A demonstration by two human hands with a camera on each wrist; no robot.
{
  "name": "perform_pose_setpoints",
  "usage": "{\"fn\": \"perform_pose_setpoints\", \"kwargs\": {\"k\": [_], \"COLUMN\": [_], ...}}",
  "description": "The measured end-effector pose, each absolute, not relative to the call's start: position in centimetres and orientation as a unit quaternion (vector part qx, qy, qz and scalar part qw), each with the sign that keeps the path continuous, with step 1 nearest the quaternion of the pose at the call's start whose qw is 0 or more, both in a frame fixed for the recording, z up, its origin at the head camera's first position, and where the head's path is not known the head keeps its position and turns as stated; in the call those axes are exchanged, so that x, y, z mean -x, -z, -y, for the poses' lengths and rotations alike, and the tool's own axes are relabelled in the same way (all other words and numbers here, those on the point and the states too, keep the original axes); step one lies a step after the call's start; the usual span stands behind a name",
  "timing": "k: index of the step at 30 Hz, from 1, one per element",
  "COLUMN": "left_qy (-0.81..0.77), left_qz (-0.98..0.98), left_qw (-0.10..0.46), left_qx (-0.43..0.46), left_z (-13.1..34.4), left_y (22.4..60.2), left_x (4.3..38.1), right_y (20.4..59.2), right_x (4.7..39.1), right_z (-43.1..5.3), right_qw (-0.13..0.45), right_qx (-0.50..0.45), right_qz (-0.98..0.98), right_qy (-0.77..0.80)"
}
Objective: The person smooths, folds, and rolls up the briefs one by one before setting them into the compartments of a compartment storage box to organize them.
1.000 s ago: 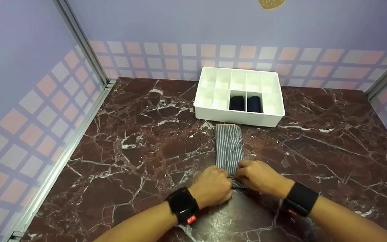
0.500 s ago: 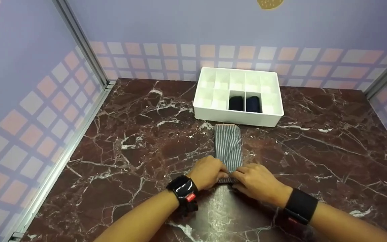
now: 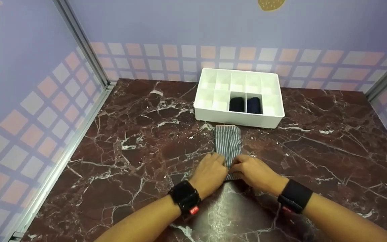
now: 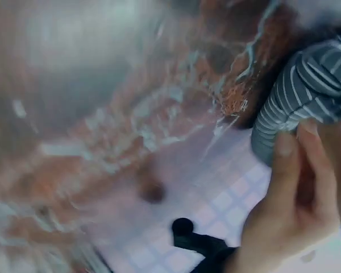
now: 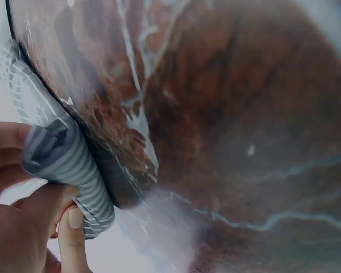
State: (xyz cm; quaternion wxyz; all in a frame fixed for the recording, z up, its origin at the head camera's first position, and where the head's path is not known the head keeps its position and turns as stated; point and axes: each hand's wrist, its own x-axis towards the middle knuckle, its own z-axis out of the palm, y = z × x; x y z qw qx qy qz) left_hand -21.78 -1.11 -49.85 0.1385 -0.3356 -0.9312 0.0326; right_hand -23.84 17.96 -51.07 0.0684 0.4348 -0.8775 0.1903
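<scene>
A grey-and-white striped sock [image 3: 228,141] lies lengthwise on the dark red marbled table, its far end just before the white box. Its near end is rolled up. My left hand [image 3: 210,173] pinches the left side of the roll. On the other side, my right hand [image 3: 257,173] grips the roll between thumb and fingers. The left wrist view shows the rolled striped fabric [image 4: 301,85] at the fingertips. In the right wrist view the roll [image 5: 82,176] shows its coiled end, with flat fabric beyond it. Both hands hide part of the sock.
A white divided box [image 3: 239,117] stands behind the sock, near the back wall. Two front compartments hold a black bundle [image 3: 237,104] and a navy bundle [image 3: 254,105]. Patterned walls [image 3: 180,27] enclose the table at the back and sides.
Both hands have moved slightly forward along the sock, shifting their grip on its near end. The rolled part has advanced and the flat part is shorter. The box has stayed put.
</scene>
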Motion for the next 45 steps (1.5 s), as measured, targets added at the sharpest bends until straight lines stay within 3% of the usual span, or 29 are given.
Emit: {"fn": "perform_pose_setpoints", "kwargs": {"k": [4,7,12,15,19,24,30,35,39,45], "left_qy": [-0.089,-0.078,0.004,0.056,0.128,0.182,0.057,0.005,0.003,0.015], "left_qz": [0.912,0.919,0.938,0.939,0.941,0.946,0.950,0.933,0.932,0.934], "left_qw": [0.163,0.143,0.038,-0.029,-0.075,-0.045,0.073,0.118,0.112,0.044], "left_qx": [0.366,0.359,0.344,0.339,0.304,0.264,0.298,0.339,0.345,0.354], "left_z": [1.0,1.2,1.9,2.3,2.6,2.5,2.2,2.2,2.2,2.3], "left_y": [50.0,50.2,50.0,49.6,49.4,49.6,50.0,50.6,50.7,49.9], "left_x": [21.5,22.0,23.4,24.1,24.7,24.3,23.4,23.6,24.1,24.1], "right_y": [51.1,51.0,50.9,50.8,50.8,50.6,49.9,49.4,49.3,50.1], "right_x": [24.1,24.2,23.9,23.6,23.8,24.6,25.6,25.8,25.5,24.0], "right_z": [-17.8,-17.6,-17.2,-17.1,-17.0,-17.0,-17.4,-17.5,-17.3,-16.9], "right_qw": [0.080,0.111,0.167,0.163,0.134,0.093,0.014,-0.033,-0.012,0.100], "right_qx": [-0.416,-0.414,-0.445,-0.451,-0.439,-0.424,-0.407,-0.390,-0.375,-0.379], "right_qz": [0.888,0.890,0.874,0.873,0.885,0.894,0.896,0.895,0.900,0.908], "right_qy": [-0.180,-0.153,-0.100,-0.086,-0.080,-0.112,-0.175,-0.213,-0.219,-0.151]}}
